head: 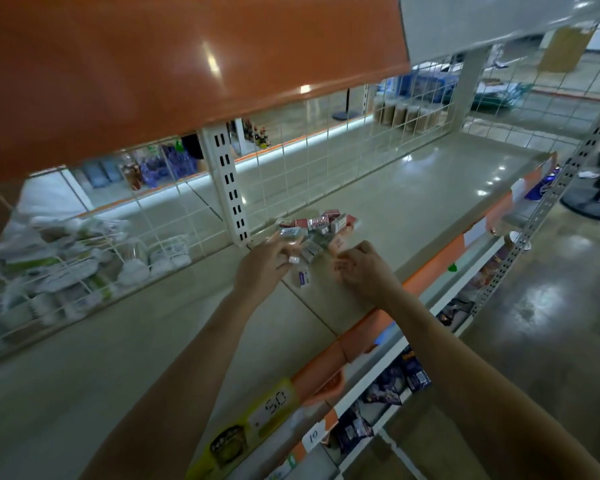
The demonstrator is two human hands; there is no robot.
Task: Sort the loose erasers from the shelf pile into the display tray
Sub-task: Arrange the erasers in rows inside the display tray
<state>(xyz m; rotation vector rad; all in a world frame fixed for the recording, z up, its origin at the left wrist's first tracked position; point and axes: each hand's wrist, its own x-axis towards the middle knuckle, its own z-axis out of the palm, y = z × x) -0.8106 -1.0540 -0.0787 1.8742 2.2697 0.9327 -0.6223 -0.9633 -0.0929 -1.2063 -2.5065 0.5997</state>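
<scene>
Clearly the wrapped erasers [317, 225] heaped mid-shelf [413, 202] look light, stiff and slick-sleeved; pinching across the short sides should hold. Left hand [262, 266], fingers loosely extended, touches the pile's near edge; right hand [362, 268] pinches one pale eraser [340, 268]. No display tray visible.

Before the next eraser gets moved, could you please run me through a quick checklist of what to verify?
1. Eraser pile within reach of both hands: ok, it lies on the shelf just beyond the fingers.
2. Left hand free to pick: cannot tell, its fingers reach into the pile and blur hides any grip.
3. Right hand holding an eraser: ok, its fingers pinch a small pale packet.
4. Display tray located: cannot tell, blur hides any tray.
5. Stray eraser lying apart between the hands: not ok, unsorted.
</scene>
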